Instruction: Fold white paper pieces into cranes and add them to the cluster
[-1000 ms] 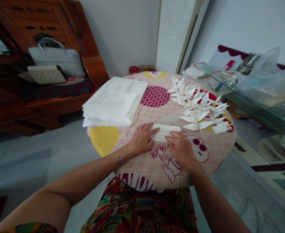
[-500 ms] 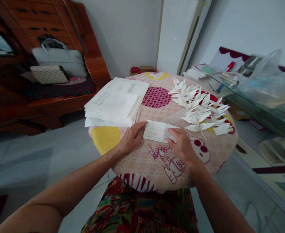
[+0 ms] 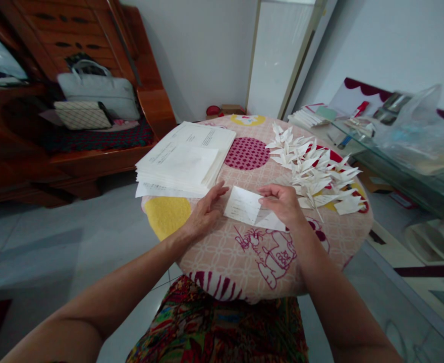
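Observation:
A folded white paper (image 3: 246,207) is lifted a little off the round table (image 3: 222,262), which wears a pink patterned cloth. My right hand (image 3: 284,204) pinches the paper's right edge, with a flap hanging under the fingers. The fingers of my left hand (image 3: 206,212) are stretched out, their tips at the paper's left edge. A pile of several white folded paper cranes (image 3: 315,169) lies just beyond my right hand. A thick stack of printed white sheets (image 3: 186,159) sits just beyond my left hand.
A dark wooden bench (image 3: 93,151) with a grey bag (image 3: 99,93) and a quilted bag (image 3: 81,115) stands at the left. A glass-topped cabinet (image 3: 403,161) with plastic bags and books runs along the right. Grey tiled floor lies around the table.
The paper lay flat under both hands a second ago. My right hand has since pinched its right edge and raised it, while my left hand slid to the paper's left edge.

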`<state>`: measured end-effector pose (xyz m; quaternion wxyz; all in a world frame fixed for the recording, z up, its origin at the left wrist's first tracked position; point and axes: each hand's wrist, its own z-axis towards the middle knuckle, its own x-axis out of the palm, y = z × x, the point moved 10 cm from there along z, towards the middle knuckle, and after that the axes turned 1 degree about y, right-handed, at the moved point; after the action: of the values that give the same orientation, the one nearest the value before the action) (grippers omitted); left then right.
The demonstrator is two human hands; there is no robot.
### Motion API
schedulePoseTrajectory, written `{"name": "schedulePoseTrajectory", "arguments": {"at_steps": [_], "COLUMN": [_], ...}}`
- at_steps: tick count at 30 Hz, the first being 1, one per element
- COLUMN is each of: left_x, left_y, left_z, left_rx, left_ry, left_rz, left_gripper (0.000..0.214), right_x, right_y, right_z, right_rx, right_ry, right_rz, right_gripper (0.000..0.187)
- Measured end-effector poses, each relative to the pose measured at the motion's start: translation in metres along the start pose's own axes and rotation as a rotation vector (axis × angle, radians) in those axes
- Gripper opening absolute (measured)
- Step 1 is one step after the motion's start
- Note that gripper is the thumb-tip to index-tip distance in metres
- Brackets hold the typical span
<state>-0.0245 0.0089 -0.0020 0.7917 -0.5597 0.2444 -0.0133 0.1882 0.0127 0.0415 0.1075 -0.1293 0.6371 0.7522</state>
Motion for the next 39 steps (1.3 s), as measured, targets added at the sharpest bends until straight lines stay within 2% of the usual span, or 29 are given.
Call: {"name": "schedulePoseTrajectory", "arguments": {"at_steps": [3,5,9,12,16,18,20,26,29,30,32,34,36,39], "left_x": [-0.003,-0.002,0.016,0.034,0.038,0.032,0.023,-0.016,-0.041,-0.043,-0.036,-0.022,-0.007,0.015], "left_y": [0.010,0.008,-0.016,-0.032,-0.025,-0.020,-0.024,-0.074,-0.110,-0.121,-0.133,-0.132,-0.119,-0.098], "left_z": [0.008,0.016,0.030,0.037,0.043,0.047,0.052,0.067,0.058,0.051,0.032,0.008,-0.011,-0.032], "left_rx": [-0.039,-0.046,-0.055,-0.089,-0.197,-0.239,-0.224,0.030,0.283,0.378,0.549,0.683,0.741,0.786], "left_ry": [0.017,0.048,0.171,0.252,0.172,0.135,0.117,0.028,-0.076,-0.066,0.023,0.135,0.217,0.324], "left_rz": [-0.185,-0.295,-0.598,-0.715,-0.755,-0.716,-0.648,-0.318,-0.105,-0.010,0.178,0.307,0.393,0.463], "left_gripper": [0.090,0.091,0.087,0.063,0.038,0.028,0.025,0.026,0.027,0.026,0.022,0.018,0.021,0.029], "right_x": [-0.010,-0.020,-0.025,-0.022,-0.025,-0.032,-0.037,-0.056,-0.073,-0.076,-0.075,-0.067,-0.054,-0.037], "right_y": [0.005,0.011,0.018,0.019,0.016,0.014,0.013,0.027,0.044,0.050,0.060,0.057,0.043,0.015], "right_z": [-0.002,-0.003,-0.006,-0.009,-0.012,-0.013,-0.014,-0.022,-0.035,-0.041,-0.056,-0.071,-0.086,-0.102], "right_rx": [0.059,0.060,0.062,0.075,0.075,0.053,0.031,-0.091,-0.202,-0.253,-0.374,-0.449,-0.478,-0.445], "right_ry": [-0.034,-0.081,-0.087,-0.058,-0.077,-0.102,-0.111,-0.148,-0.221,-0.226,-0.188,-0.137,-0.087,-0.032], "right_rz": [0.298,0.430,0.607,0.651,0.682,0.689,0.677,0.486,0.314,0.238,0.074,-0.076,-0.218,-0.387], "right_gripper": [0.027,0.025,0.024,0.023,0.021,0.021,0.022,0.018,0.018,0.018,0.015,0.016,0.017,0.019]}}
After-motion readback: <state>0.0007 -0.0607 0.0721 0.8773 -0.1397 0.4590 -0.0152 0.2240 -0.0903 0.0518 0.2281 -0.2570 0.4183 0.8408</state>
